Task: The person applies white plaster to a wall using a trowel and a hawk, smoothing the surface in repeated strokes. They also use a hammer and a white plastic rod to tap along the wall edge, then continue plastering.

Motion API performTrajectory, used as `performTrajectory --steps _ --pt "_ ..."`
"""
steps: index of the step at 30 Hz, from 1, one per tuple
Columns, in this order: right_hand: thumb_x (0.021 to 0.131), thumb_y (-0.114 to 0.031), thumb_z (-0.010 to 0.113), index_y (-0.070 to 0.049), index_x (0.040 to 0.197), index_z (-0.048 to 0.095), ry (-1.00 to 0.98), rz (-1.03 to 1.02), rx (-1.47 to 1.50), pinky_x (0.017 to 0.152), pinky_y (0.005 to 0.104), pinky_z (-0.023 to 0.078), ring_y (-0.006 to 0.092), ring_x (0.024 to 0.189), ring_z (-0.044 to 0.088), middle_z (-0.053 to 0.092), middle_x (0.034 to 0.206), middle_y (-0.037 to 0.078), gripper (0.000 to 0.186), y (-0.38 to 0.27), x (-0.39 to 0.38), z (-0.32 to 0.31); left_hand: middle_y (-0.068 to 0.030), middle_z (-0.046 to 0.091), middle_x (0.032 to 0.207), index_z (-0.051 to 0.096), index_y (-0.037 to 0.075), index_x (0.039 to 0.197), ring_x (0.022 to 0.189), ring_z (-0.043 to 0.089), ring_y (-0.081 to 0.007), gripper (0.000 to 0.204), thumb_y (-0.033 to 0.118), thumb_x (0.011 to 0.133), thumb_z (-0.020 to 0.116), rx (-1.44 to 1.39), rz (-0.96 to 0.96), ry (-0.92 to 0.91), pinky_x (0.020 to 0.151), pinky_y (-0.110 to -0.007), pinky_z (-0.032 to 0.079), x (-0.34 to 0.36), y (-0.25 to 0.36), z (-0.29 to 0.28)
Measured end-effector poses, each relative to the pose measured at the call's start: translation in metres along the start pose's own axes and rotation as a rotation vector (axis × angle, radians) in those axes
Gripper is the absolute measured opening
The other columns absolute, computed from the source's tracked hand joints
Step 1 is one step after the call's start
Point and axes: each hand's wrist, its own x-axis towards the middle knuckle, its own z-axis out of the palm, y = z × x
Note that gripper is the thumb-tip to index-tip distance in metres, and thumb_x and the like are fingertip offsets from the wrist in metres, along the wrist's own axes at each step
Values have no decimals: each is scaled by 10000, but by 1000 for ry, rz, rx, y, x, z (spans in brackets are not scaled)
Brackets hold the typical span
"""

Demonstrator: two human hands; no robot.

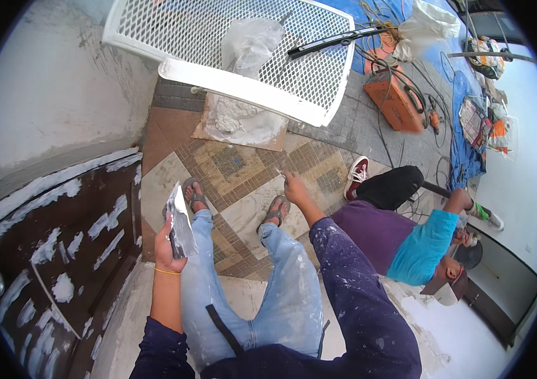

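My left hand (165,250) is closed round a wide metal putty blade (183,228). White putty coats its edge and upper corner. My right hand (295,187) is held out over the patterned floor, fingers pinched together. A small pale tip shows at them, too little to name. To my left is a dark brown door (95,252) smeared with white putty patches and streaks. Ahead of my feet, a board (259,136) carries a heap of white putty (233,119), partly under a white metal mesh bench (233,85).
A clear plastic bag (252,44) and a black metal rail (338,42) lie on the mesh. Beyond are an orange machine (394,101), cables and blue sheeting (467,142). At my right, a person in a turquoise and purple shirt (401,243) sits low, close to my right arm.
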Motion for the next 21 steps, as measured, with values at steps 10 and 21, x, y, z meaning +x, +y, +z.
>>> performTrajectory --steps 10,21 --pt "850 -119 528 -60 1235 552 379 190 -198 913 512 467 424 1099 558 553 1200 213 390 72 309 81 -17 660 1094 598 66 1223 991 615 -145 316 259 974 572 -181 69 252 890 -285 474 157 -58 -90" --pt "815 -131 587 -154 1183 610 227 -306 -475 916 531 403 295 1083 555 593 1150 49 369 -5 228 179 -38 655 1121 581 49 1234 1001 625 -149 316 220 968 575 -288 33 134 904 -278 487 161 -37 -81"
